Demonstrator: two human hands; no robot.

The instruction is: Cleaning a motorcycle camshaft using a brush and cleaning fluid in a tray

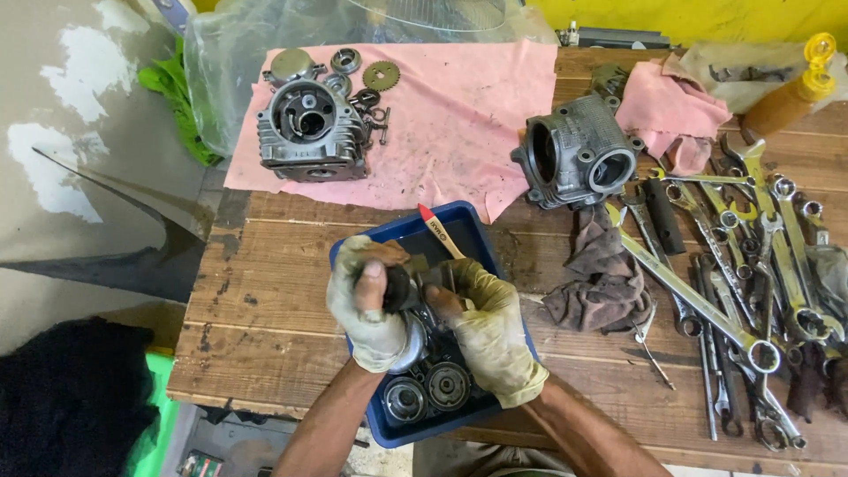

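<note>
I saw my left hand (369, 305) and right hand (488, 322) both grasping a dark round part (399, 288) above the blue tray (477, 237), a paintbrush (440, 230) at 12 o'clock

small dark round metal part (399, 287), held over blue tray (349, 252)

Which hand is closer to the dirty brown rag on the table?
The right hand. It sits just left of the brown rag, over the blue tray; the left hand is farther away, on the right hand's other side.

Bare planks (265, 265) left; wrenches (742, 265) right.
</note>
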